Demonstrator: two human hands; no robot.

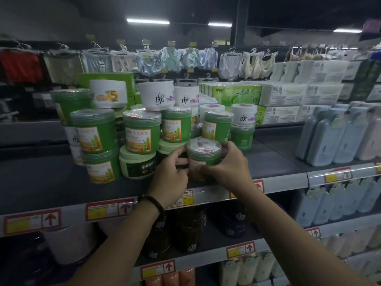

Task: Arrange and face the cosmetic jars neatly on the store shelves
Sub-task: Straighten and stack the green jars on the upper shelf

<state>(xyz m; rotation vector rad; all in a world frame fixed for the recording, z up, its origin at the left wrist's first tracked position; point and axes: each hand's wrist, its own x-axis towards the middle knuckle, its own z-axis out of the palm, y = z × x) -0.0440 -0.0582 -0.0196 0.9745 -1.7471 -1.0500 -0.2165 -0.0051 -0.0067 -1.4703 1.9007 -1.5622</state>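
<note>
Right now both hands, left hand (172, 172) and right hand (228, 164), grip the green jar (203, 156) at the shelf (278, 162) front, just right of the pale-lidded jar (138, 162); turning it gently should bring its label forward.

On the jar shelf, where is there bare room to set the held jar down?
Bare shelf runs right of the held jar, up to the pale bottles. A second bare patch lies front left, before the orange-label jars. Behind the left hand and right hand, the jar stacks are crowded.
</note>
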